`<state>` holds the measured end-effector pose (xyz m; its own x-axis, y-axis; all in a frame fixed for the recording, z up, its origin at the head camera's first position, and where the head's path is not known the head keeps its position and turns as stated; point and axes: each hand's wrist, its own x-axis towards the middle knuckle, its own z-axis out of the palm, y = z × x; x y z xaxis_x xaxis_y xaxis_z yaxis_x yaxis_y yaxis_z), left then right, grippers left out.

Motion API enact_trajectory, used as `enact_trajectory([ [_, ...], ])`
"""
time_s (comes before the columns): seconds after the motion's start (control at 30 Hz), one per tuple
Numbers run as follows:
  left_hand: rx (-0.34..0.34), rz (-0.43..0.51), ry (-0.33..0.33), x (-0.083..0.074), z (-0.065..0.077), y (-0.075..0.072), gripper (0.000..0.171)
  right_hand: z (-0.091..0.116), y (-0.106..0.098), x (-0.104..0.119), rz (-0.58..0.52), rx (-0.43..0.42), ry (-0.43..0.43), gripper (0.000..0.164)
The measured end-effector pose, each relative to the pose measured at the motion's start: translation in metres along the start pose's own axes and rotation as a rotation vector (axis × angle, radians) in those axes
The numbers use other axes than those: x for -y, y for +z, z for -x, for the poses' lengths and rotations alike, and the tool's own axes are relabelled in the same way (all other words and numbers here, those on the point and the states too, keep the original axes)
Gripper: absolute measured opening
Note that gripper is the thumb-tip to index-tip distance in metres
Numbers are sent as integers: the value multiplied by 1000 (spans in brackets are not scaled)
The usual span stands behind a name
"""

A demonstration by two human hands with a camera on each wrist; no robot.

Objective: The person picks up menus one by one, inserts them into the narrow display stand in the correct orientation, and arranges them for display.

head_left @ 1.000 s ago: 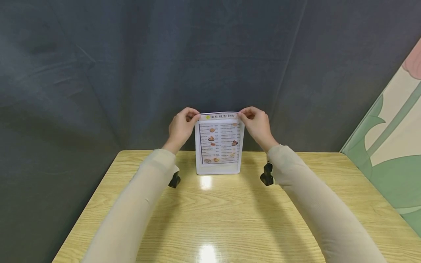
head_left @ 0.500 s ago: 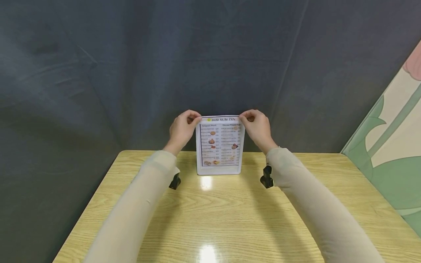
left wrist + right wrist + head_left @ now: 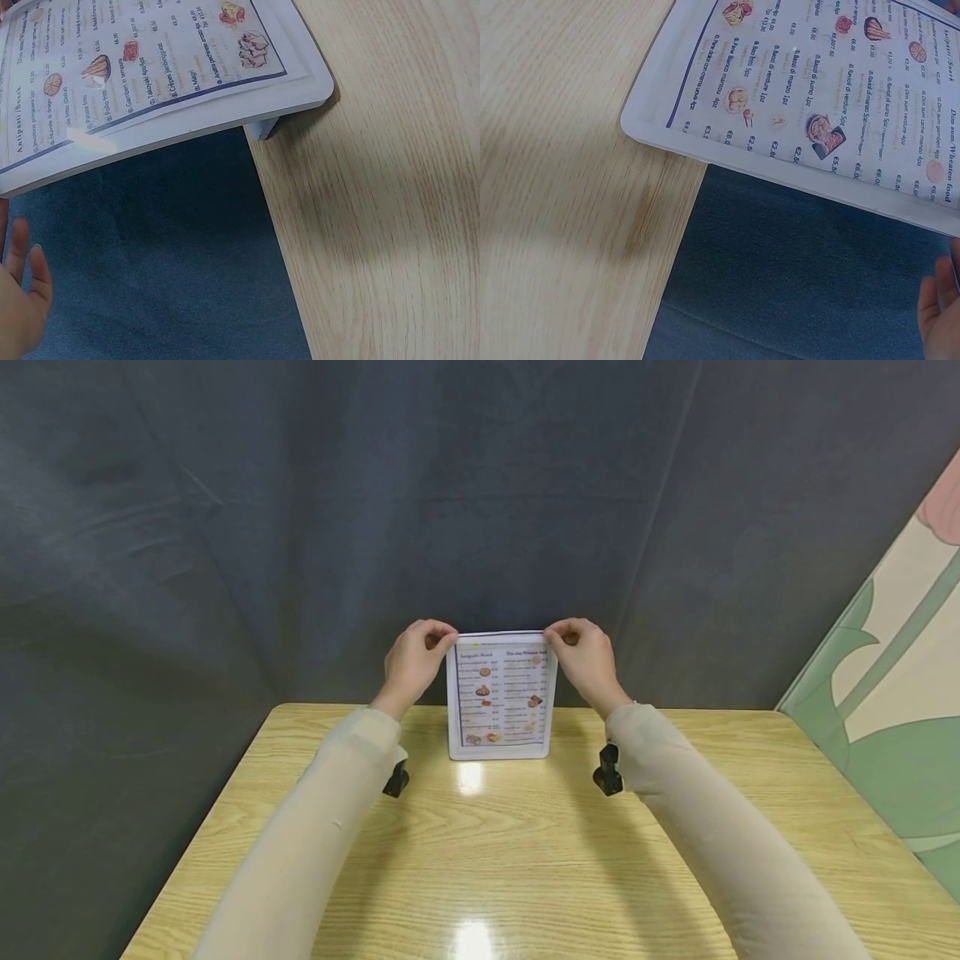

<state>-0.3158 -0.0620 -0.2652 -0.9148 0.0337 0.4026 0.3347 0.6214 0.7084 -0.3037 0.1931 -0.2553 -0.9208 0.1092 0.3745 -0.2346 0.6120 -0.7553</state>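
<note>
A printed menu sheet (image 3: 501, 693) sits in a white upright display stand (image 3: 498, 751) near the table's far edge, leaning slightly back. Thumb and fingers of my left hand (image 3: 411, 662) pinch the top left corner. My right hand (image 3: 589, 662) does the same at the top right corner. The sheet's upper edge lies about level with the stand's top. In the left wrist view a short foot (image 3: 261, 129) shows behind the stand's lower end, and fingers of the left hand (image 3: 26, 292) appear at the left. The right wrist view catches part of the right hand (image 3: 943, 311).
The stand rests on a light wood-grain table (image 3: 487, 835). A dark grey curtain (image 3: 480, 485) hangs right behind the table. At the right is a panel with painted flowers and leaves (image 3: 900, 693). Both forearms carry black wrist cameras (image 3: 608, 768).
The menu sheet has slid down into the stand, its heading dropping behind the top of the frame. Both hands have moved down with it, keeping their pinch at the corners.
</note>
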Motion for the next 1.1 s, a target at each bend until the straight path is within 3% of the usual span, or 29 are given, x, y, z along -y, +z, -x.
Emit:
enact_trajectory([
  [0.47, 8, -14, -7, 1, 0, 0, 23, -2, 0, -3, -20, -39, -19, 20],
  [0.87, -11, -11, -14, 3, 1, -1, 24, 0, -1, -6, -3, 4, 8, 23],
  [1.1, -29, 13, -23, 8, 4, -2, 23, 3, -3, -13, -35, -45, -19, 23],
])
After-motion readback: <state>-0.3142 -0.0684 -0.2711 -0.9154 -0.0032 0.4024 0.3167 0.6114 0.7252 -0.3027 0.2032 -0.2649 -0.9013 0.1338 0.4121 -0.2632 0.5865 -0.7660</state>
